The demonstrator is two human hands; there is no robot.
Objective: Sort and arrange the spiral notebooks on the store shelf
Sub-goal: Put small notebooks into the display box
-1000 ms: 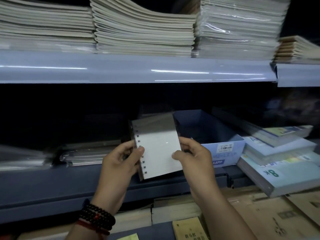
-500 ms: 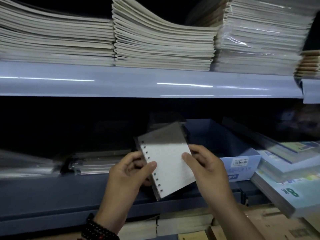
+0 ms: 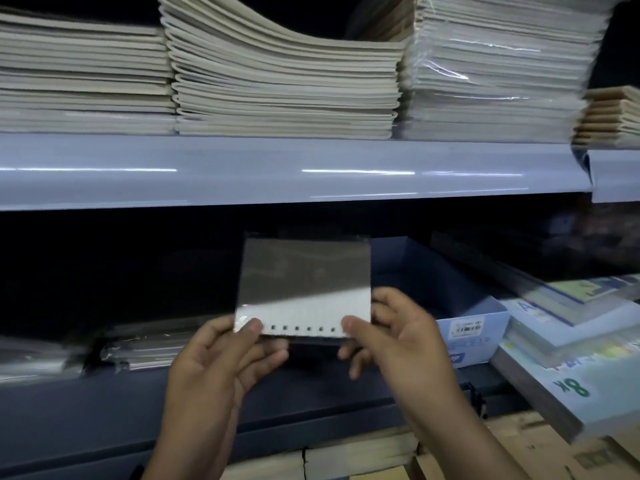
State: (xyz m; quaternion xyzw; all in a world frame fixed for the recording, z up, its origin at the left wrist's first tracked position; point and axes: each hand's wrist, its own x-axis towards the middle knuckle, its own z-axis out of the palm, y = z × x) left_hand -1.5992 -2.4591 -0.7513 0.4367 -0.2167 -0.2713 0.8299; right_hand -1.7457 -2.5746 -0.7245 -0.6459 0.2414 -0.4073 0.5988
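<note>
1. Both grips are clamped: your left hand [image 3: 221,355] and right hand [image 3: 398,341] pinch the near corners of the spiral notebook [image 3: 304,278].
2. Its punched edge runs left-right, held before the lower shelf [image 3: 104,410].
3. The blue box [image 3: 467,306] sits just far-right, so your right hand is nearer.

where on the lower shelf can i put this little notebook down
Open blue box beside the right hand shows bare inside. The dark gap between it and the wrapped notebook stack may be free, too dim to tell. Upper shelf is packed.
</note>
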